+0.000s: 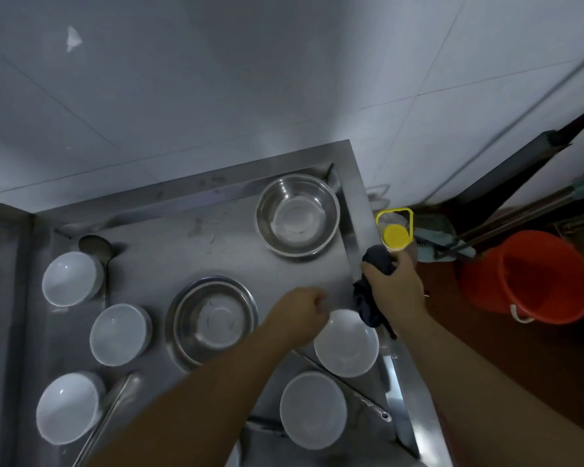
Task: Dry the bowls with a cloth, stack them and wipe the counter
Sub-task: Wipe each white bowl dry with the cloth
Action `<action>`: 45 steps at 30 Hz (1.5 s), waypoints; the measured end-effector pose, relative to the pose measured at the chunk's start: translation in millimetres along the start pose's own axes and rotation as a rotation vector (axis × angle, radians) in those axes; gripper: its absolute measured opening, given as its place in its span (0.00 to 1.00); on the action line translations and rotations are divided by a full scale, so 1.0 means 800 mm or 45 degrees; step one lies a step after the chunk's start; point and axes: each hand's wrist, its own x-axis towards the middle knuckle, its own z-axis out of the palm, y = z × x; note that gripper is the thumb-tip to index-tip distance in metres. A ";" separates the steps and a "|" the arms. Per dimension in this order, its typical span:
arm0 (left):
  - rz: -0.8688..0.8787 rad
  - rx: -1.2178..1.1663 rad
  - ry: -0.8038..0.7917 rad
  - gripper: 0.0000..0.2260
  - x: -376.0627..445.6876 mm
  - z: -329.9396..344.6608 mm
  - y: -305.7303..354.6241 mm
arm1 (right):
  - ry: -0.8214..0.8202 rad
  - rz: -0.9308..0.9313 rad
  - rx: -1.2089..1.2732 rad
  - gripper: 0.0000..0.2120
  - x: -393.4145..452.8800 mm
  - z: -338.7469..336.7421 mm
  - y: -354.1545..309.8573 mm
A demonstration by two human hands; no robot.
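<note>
- Counter (169, 261): steel, walled at the far and right edges; carries every item below except the last two.
- White bowls, left group: three, all upright and apart from one another. One far left (69, 278), one nearer the middle (118, 334), one at the near left (67, 408).
- Ladle (93, 246): lies behind the far-left bowl, its handle running toward the viewer.
- Steel basin, middle (213, 321): shallow, upright, between the left bowls and the hands.
- Steel bowl, far right (297, 219): deep, upright, in the counter's far corner.
- Left hand (300, 320): fingers curled at the far rim of a white bowl (346, 343); whether it actually pinches the rim cannot be told.
- Second right-hand white bowl (312, 409): nearer the viewer, just beside the first, untouched.
- Right hand (393, 288): gripping a bunched dark cloth (373, 298) at the counter's right edge, a tail of it hanging just above the bowl.
- Judgement: drying appears about to begin and no stack exists. The step is best done by steadying the bowl by its rim, spreading the cloth instead of leaving it balled, and wiping inside then outside before setting it down as the stack's base.
- Off the counter, right: a yellow-capped jug (395, 234) and an orange bucket (528, 276) on the floor.
</note>
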 end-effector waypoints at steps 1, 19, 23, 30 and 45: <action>0.000 0.029 -0.032 0.17 -0.002 0.011 0.002 | -0.021 0.008 0.006 0.13 -0.005 -0.005 0.008; -0.367 -0.396 0.128 0.12 -0.061 0.006 0.015 | -0.276 0.045 0.372 0.15 -0.091 -0.058 0.015; -0.465 -0.911 0.278 0.06 -0.107 -0.029 0.028 | -0.348 -0.090 0.490 0.10 -0.120 -0.060 -0.032; -0.218 -1.679 0.293 0.14 -0.207 -0.078 0.028 | -0.454 -0.803 -0.044 0.25 -0.207 -0.047 -0.122; 0.251 -1.898 0.129 0.28 -0.399 -0.155 -0.052 | -0.317 -1.144 0.102 0.21 -0.404 0.015 -0.199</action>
